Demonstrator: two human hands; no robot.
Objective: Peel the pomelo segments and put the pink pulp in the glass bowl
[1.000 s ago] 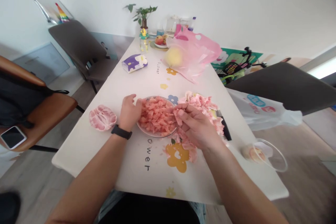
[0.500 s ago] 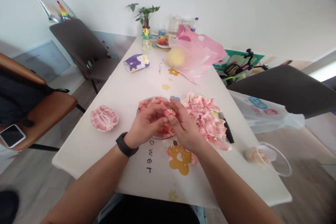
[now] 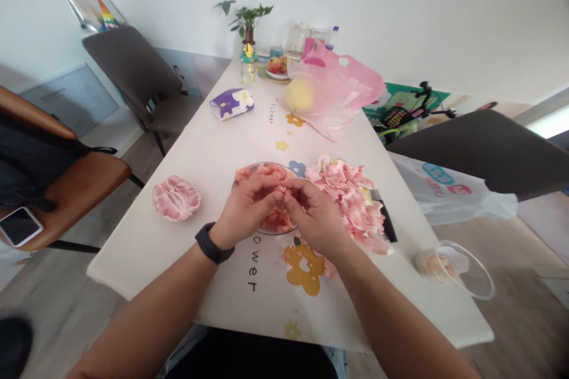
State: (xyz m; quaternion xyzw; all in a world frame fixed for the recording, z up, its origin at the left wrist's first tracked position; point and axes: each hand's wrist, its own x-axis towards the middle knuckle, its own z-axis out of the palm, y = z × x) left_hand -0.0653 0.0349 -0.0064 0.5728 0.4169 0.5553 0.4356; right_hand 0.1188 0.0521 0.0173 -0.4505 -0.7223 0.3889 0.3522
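Over a plate (image 3: pixel 242 222) of pink pomelo pulp (image 3: pixel 262 172), my left hand (image 3: pixel 244 207) and my right hand (image 3: pixel 317 213) meet at the fingertips. Both pinch a small pomelo segment (image 3: pixel 281 188), partly covered by the fingers. Half a peeled pomelo (image 3: pixel 176 198) lies to the left of my left wrist. Beside my right hand is a heap of pale pink membrane scraps (image 3: pixel 347 189). A knife with a black handle (image 3: pixel 387 222) shows at the heap's right edge; its blade is mostly covered.
A pink plastic bag (image 3: pixel 342 83) with a yellow pomelo (image 3: pixel 299 95) stands farther back, near a purple tissue pack (image 3: pixel 231 103). Fruit on a plate (image 3: pixel 278 75) and a potted plant (image 3: pixel 249 23) are at the far end. A clear container (image 3: pixel 466 272) is at the right edge.
My left hand has come from the plate's left rim to join the right. The right hand has moved slightly inward over the plate with the segment, now between both hands' fingertips.
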